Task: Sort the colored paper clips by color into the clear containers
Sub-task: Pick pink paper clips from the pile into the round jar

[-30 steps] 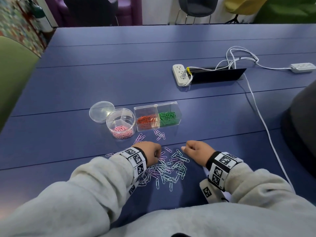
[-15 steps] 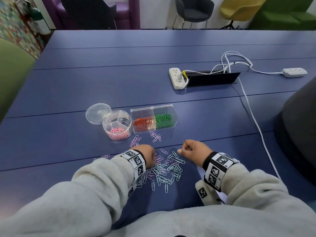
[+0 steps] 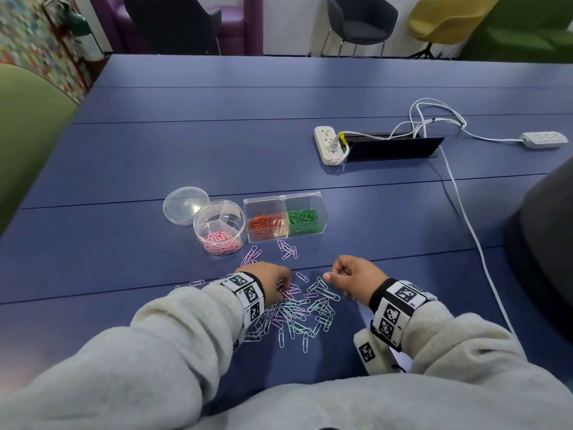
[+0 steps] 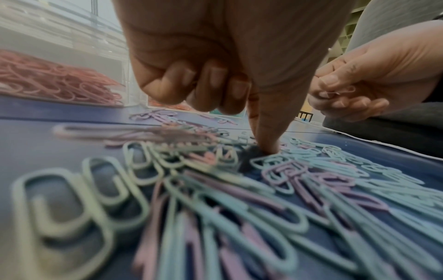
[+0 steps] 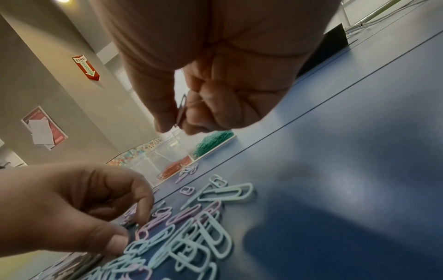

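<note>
A loose pile of light blue and purple paper clips (image 3: pixel 297 308) lies on the blue table in front of me. My left hand (image 3: pixel 283 285) is at the pile's left side. Its index fingertip (image 4: pixel 268 147) presses down among the clips while the other fingers stay curled. My right hand (image 3: pixel 333 274) hovers at the pile's right edge and pinches a purple clip (image 5: pixel 181 108) between thumb and fingers. Behind the pile, a round divided container (image 3: pixel 194 226) holds pink clips (image 3: pixel 220 240). A clear rectangular box (image 3: pixel 283 198) holds orange clips (image 3: pixel 265 225) and green clips (image 3: pixel 302 220).
The round lid (image 3: pixel 186 204) lies behind the round container. Small groups of purple clips (image 3: pixel 288 251) lie between the containers and the pile. A power strip (image 3: pixel 325 144), white cables (image 3: pixel 459 193) and a black panel sit at the far right. A dark object (image 3: pixel 545 243) is at the right edge.
Both hands stay at the pile, with only small finger movements. The head view has tilted up slightly. No clip has visibly been picked up or dropped.
</note>
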Demonstrator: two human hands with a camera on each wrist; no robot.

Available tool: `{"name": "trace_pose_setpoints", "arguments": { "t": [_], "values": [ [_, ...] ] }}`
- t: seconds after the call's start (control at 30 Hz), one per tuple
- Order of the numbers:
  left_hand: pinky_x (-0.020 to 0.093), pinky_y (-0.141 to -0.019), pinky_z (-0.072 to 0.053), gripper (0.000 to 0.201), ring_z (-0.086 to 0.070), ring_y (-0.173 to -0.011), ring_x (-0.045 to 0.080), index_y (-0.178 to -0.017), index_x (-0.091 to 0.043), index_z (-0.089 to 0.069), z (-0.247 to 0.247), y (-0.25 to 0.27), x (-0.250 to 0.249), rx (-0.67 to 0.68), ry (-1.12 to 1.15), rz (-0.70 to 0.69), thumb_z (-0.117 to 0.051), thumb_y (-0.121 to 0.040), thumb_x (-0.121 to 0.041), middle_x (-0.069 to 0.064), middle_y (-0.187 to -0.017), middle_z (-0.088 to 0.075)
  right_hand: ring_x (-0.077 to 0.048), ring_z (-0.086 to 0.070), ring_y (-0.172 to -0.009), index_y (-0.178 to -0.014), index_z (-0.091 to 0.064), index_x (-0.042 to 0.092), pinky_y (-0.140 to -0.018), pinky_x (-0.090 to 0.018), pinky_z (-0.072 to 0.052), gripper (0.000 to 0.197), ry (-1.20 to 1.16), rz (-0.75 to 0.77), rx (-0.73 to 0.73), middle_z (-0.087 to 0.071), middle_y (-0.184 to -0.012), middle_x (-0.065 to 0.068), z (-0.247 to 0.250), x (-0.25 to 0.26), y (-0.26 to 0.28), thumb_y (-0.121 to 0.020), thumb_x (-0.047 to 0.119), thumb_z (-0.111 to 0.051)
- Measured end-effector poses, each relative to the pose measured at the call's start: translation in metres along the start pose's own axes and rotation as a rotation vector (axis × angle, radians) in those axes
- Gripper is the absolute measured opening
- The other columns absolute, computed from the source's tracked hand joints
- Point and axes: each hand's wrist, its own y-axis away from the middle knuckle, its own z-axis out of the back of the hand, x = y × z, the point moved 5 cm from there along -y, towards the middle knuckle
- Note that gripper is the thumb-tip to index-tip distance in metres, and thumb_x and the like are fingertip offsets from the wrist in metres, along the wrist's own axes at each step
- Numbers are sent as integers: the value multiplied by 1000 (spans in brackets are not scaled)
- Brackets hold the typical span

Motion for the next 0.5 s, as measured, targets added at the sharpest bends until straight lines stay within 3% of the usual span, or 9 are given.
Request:
{"name": "trace_pose_setpoints", "arguments": {
  "t": [0.27, 0.37, 0.5],
  "values": [
    [30, -79, -47, 13, -59, -96, 18, -98, -23, -62, -2, -6, -1, 68, -57, 6, -59, -89, -32, -4, -105, -64, -13, -48, -51, -72, -49, 19, -55, -27, -45, 26, 5, -8, -4, -52, -60, 2, 1, -1, -2, -88, 34, -63],
    [27, -75, -45, 13, -58, -89, 18, -97, -19, -63, -3, -5, 0, 98, -66, -11, -58, -89, -27, -1, -102, -66, -14, -47, -50, -73, -50, 19, -55, -29, -46, 25, 30, -12, 18, -53, -59, 1, 0, 3, -3, -87, 33, -64],
    [27, -73, -47, 8, -56, -78, 17, -85, -17, -62, 4, 0, 8, 9, 48, 1, -57, -84, -23, 1, -91, -67, -13, -50, -49, -74, -51, 17, -55, -28, -48, 21, 30, 8, 77, -57, -58, 1, -1, 20, -8, -87, 25, -67]
  ]
}}
